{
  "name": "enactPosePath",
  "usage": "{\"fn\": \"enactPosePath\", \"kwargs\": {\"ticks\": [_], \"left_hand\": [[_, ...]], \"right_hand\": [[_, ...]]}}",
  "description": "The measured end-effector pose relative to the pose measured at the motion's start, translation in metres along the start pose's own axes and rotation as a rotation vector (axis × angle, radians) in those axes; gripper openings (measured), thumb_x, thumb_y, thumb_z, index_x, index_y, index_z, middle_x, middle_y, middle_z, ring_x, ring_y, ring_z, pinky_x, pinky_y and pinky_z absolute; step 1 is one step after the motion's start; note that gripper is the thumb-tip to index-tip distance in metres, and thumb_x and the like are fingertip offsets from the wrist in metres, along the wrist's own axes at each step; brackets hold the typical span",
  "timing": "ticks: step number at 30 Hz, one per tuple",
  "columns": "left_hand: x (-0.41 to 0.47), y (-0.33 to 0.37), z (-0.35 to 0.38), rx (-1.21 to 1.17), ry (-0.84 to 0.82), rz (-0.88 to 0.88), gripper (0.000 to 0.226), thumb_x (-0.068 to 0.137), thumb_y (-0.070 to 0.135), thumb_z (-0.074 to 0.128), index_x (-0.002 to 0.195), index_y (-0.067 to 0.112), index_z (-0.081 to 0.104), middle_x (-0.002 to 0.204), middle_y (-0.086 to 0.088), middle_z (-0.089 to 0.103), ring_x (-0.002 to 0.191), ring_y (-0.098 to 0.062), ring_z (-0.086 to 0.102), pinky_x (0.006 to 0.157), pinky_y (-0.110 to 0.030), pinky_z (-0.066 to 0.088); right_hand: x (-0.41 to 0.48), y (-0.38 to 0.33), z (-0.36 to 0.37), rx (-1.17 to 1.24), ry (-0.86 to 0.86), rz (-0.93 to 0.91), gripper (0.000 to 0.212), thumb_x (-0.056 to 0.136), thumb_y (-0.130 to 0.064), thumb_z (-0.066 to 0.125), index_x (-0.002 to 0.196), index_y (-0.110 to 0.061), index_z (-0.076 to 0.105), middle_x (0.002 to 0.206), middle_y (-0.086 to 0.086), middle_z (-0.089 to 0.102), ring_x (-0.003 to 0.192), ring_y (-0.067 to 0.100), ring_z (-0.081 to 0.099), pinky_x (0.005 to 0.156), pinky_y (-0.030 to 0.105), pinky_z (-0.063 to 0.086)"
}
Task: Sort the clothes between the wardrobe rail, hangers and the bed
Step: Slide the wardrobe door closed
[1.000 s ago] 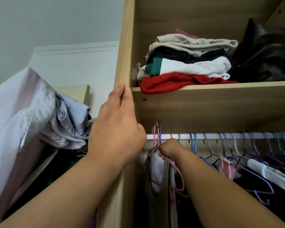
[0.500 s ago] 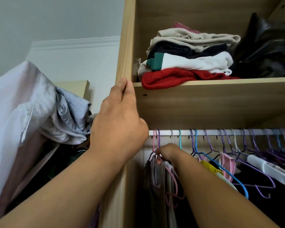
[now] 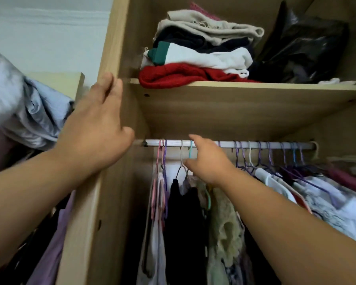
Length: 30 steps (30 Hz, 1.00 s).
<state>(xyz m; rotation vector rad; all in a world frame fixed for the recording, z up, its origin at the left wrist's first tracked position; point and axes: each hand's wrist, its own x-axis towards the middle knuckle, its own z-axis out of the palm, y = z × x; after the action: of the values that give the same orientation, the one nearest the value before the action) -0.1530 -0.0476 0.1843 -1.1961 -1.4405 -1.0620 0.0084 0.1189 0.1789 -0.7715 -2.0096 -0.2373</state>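
A person's left hand [image 3: 95, 128] lies released and flat, fingers straight, against the front edge of the wardrobe's side panel [image 3: 80, 233], fingertips level with the shelf [image 3: 245, 87]. The right hand [image 3: 209, 161] reaches inside with fingers spread and grasps nothing that can be made out. Its forefinger rises to the wardrobe rail [image 3: 275, 145], its thumb just beside a white hanger hook [image 3: 181, 155].

That hand fills the one open stretch of rail, between a teal hook [image 3: 190, 151] on its left and a crowded run of purple hangers [image 3: 243, 155] on its right. Pink hangers [image 3: 159, 157] sit near the rail's left bracket, close to the panel. Below hang a black garment [image 3: 183, 223] and a cream lacy garment [image 3: 224, 233], touching.

On the shelf, folded clothes [image 3: 203, 56] are stacked to the front edge, a red knit [image 3: 173, 76] overhanging it, beside a black plastic bag [image 3: 306, 48]. Pale cloth [image 3: 29, 112] is heaped outside the panel.
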Motion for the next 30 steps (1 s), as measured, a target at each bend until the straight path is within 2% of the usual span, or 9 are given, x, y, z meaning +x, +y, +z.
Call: {"fn": "enactPosePath", "kwargs": {"ticks": [4, 7, 9, 15, 20, 23, 26, 28, 30], "left_hand": [[-0.023, 0.026, 0.006, 0.184, -0.065, 0.048, 0.086, 0.067, 0.045, 0.049, 0.147, 0.029, 0.023, 0.158, -0.012, 0.007, 0.144, -0.038, 0.004, 0.111, -0.062, 0.014], [-0.048, 0.079, 0.019, 0.144, -0.134, 0.123, 0.082, 0.072, 0.045, 0.058, 0.146, 0.036, 0.022, 0.159, -0.008, -0.002, 0.146, -0.033, -0.004, 0.113, -0.059, 0.009], [-0.065, 0.119, 0.029, 0.069, -0.143, 0.177, 0.079, 0.072, 0.043, 0.056, 0.145, 0.034, 0.028, 0.159, -0.009, 0.004, 0.146, -0.031, 0.001, 0.112, -0.059, 0.013], [-0.119, 0.283, 0.067, -0.16, -0.177, 0.302, 0.075, 0.069, 0.042, 0.045, 0.142, 0.026, 0.037, 0.154, -0.01, 0.026, 0.143, -0.031, 0.02, 0.108, -0.058, 0.025], [-0.151, 0.406, 0.106, -0.309, -0.374, 0.255, 0.084, 0.076, 0.055, 0.037, 0.151, 0.025, 0.012, 0.16, -0.001, 0.003, 0.147, -0.022, -0.003, 0.118, -0.048, 0.011], [-0.161, 0.458, 0.13, -0.3, -0.445, 0.186, 0.094, 0.072, 0.066, 0.026, 0.151, 0.021, 0.004, 0.16, 0.0, 0.001, 0.147, -0.019, -0.006, 0.116, -0.04, 0.002], [-0.165, 0.486, 0.146, -0.235, -0.547, 0.151, 0.096, 0.079, 0.062, 0.043, 0.15, 0.014, -0.001, 0.159, -0.003, 0.003, 0.146, -0.019, -0.004, 0.118, -0.042, 0.003], [-0.166, 0.496, 0.148, -0.254, -0.597, 0.093, 0.091, 0.082, 0.051, 0.051, 0.149, 0.011, 0.005, 0.157, -0.005, 0.013, 0.146, -0.02, 0.007, 0.118, -0.042, 0.011], [-0.168, 0.5, 0.15, -0.33, -0.605, 0.026, 0.079, 0.082, 0.045, 0.054, 0.145, 0.011, 0.019, 0.145, -0.005, 0.037, 0.134, -0.022, 0.034, 0.111, -0.04, 0.027]], "right_hand": [[-0.047, 0.033, -0.044, -0.104, 0.13, -0.18, 0.071, 0.085, -0.022, 0.064, 0.146, -0.029, 0.029, 0.153, -0.001, 0.026, 0.141, 0.015, 0.023, 0.112, 0.026, 0.021], [-0.084, 0.074, -0.081, -0.271, 0.278, -0.282, 0.069, 0.078, -0.015, 0.069, 0.14, -0.025, 0.041, 0.15, 0.007, 0.033, 0.138, 0.026, 0.031, 0.11, 0.046, 0.033], [-0.106, 0.101, -0.104, -0.39, 0.34, -0.35, 0.066, 0.072, -0.012, 0.071, 0.134, -0.02, 0.05, 0.146, 0.013, 0.04, 0.134, 0.033, 0.038, 0.102, 0.056, 0.039], [-0.175, 0.197, -0.196, -0.576, 0.412, -0.402, 0.053, 0.076, -0.018, 0.068, 0.127, -0.017, 0.056, 0.144, 0.015, 0.042, 0.135, 0.033, 0.036, 0.102, 0.059, 0.035], [-0.206, 0.269, -0.243, -0.657, 0.327, -0.229, 0.072, 0.076, -0.035, 0.068, 0.139, -0.017, 0.04, 0.151, 0.012, 0.032, 0.14, 0.033, 0.027, 0.104, 0.063, 0.028], [-0.211, 0.298, -0.248, -0.696, 0.219, -0.087, 0.082, 0.077, -0.058, 0.05, 0.146, -0.02, 0.026, 0.157, 0.009, 0.019, 0.145, 0.031, 0.014, 0.106, 0.064, 0.021], [-0.211, 0.318, -0.241, -0.617, 0.11, 0.042, 0.086, 0.082, -0.07, 0.038, 0.149, -0.027, 0.009, 0.16, 0.004, -0.002, 0.147, 0.029, -0.003, 0.111, 0.061, 0.011], [-0.214, 0.329, -0.234, -0.518, 0.075, 0.089, 0.09, 0.079, -0.077, 0.032, 0.15, -0.03, 0.002, 0.159, -0.001, -0.012, 0.146, 0.025, -0.011, 0.113, 0.058, 0.006], [-0.216, 0.333, -0.227, -0.491, 0.07, 0.08, 0.098, 0.071, -0.084, 0.022, 0.15, -0.032, -0.004, 0.158, -0.002, -0.017, 0.145, 0.025, -0.016, 0.113, 0.059, 0.002]]}}
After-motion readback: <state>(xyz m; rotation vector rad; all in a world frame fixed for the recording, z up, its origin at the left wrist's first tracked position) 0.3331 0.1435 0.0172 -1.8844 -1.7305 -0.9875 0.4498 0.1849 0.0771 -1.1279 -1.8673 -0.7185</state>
